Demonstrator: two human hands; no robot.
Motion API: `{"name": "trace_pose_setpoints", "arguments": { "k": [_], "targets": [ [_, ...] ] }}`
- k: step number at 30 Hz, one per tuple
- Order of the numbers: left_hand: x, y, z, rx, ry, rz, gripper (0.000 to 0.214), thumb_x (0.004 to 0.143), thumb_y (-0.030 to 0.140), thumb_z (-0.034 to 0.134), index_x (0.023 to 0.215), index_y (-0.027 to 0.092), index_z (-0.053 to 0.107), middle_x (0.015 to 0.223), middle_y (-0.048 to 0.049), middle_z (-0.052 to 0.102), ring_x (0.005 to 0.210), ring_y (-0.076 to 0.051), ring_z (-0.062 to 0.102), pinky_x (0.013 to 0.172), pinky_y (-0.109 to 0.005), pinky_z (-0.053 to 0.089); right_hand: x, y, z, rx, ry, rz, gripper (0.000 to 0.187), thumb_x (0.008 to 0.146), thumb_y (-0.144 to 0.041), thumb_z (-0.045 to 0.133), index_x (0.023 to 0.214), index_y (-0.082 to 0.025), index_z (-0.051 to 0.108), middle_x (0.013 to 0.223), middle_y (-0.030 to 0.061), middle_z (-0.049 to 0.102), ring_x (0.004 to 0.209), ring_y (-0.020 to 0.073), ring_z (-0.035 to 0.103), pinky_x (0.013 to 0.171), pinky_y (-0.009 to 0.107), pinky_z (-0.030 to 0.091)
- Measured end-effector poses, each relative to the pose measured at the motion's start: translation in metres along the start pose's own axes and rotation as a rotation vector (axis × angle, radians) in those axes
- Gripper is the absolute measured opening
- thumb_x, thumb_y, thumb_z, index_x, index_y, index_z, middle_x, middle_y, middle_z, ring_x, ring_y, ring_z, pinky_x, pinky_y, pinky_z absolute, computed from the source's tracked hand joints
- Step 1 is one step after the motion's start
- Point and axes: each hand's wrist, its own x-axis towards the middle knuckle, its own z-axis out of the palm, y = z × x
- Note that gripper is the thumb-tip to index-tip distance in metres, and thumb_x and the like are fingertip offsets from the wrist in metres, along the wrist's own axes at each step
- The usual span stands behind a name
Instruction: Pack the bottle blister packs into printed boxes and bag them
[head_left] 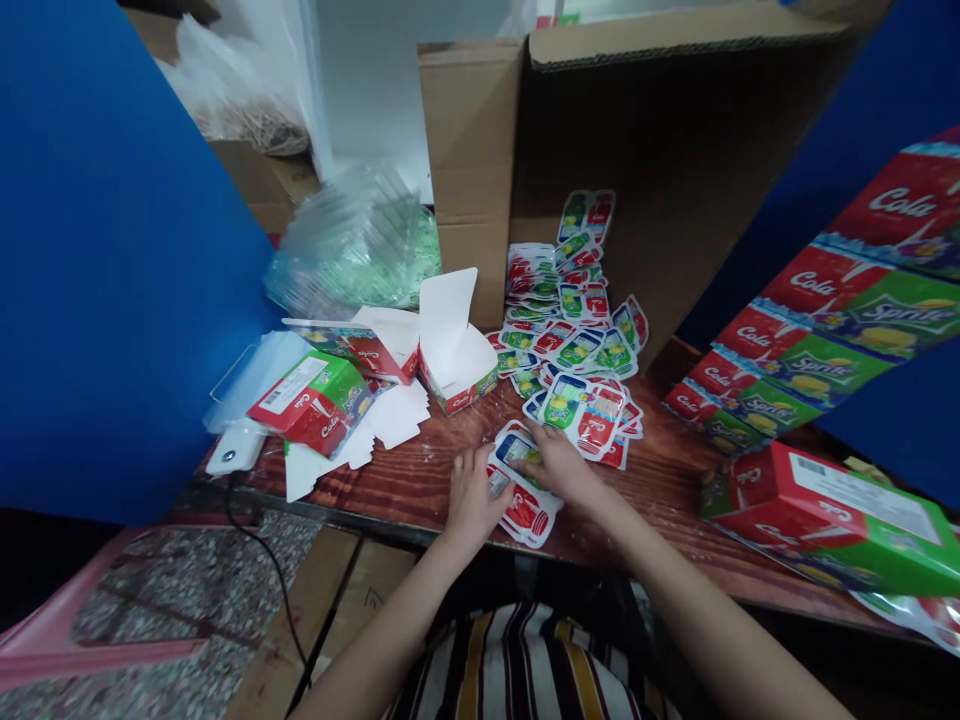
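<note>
Both my hands rest on a small stack of printed Cola and Sprite blister cards (527, 512) near the front edge of the wooden table (390, 482). My left hand (471, 497) presses its fingers on the left side of the stack. My right hand (559, 462) lies over the top card with the fingers stretched forward. A larger heap of the same cards (577, 340) spreads behind, up to the cardboard box (652, 150).
An open small carton (455, 362) and folded Cola cartons (315, 400) lie at the left, beside clear plastic trays (352, 245). A blue partition (97, 260) stands at the left. Stacked red and green cartons (832, 335) and a closed box (832, 515) fill the right.
</note>
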Motion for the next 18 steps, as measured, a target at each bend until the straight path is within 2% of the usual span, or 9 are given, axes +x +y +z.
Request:
{"name": "trace_pose_setpoints", "arguments": {
  "k": [4,8,11,15,18],
  "targets": [
    [-0.003,-0.004,-0.001,-0.084,0.002,0.054,0.050,0.078,0.026,0.062,0.125,0.017,0.047,0.118,-0.0118,0.054,0.107,-0.028,0.048,0.094,-0.043,0.040,0.007,-0.002,-0.010,-0.043,-0.134,0.104,0.090,0.071,-0.052,0.071,0.139,-0.002,0.039,0.123,0.0249,0.056,0.117,0.0365,0.050,0.096,0.042,0.040],
    [-0.007,-0.009,0.003,-0.152,0.038,0.081,0.055,0.078,0.025,0.064,0.128,0.017,0.043,0.122,-0.0113,0.053,0.110,-0.027,0.047,0.096,-0.042,0.039,0.011,-0.004,-0.020,0.043,-0.244,0.125,0.075,0.067,-0.053,0.072,0.126,-0.010,0.052,0.117,0.0183,0.060,0.112,0.0323,0.055,0.092,0.037,0.043],
    [-0.007,-0.011,0.005,-0.176,0.049,0.089,0.057,0.078,0.026,0.065,0.129,0.019,0.042,0.122,-0.0107,0.053,0.111,-0.027,0.047,0.097,-0.042,0.039,0.009,-0.008,-0.021,0.085,-0.212,0.168,0.075,0.066,-0.049,0.074,0.125,-0.011,0.049,0.119,0.0179,0.058,0.106,0.0293,0.058,0.088,0.035,0.045],
    [-0.007,-0.011,0.004,-0.189,0.056,0.091,0.055,0.077,0.025,0.065,0.127,0.019,0.044,0.122,-0.0107,0.054,0.110,-0.027,0.048,0.096,-0.043,0.040,0.004,-0.011,-0.015,0.084,-0.155,0.232,0.083,0.062,-0.045,0.077,0.128,-0.008,0.042,0.119,0.0215,0.055,0.105,0.0324,0.058,0.086,0.038,0.045],
    [-0.008,-0.012,0.005,-0.228,0.058,0.081,0.055,0.076,0.024,0.066,0.127,0.020,0.045,0.123,-0.0107,0.055,0.113,-0.027,0.048,0.098,-0.044,0.039,0.000,-0.007,-0.012,0.174,-0.184,0.241,0.081,0.062,-0.046,0.077,0.127,-0.012,0.041,0.104,0.0148,0.063,0.094,0.0303,0.062,0.079,0.038,0.048]
  ]
}}
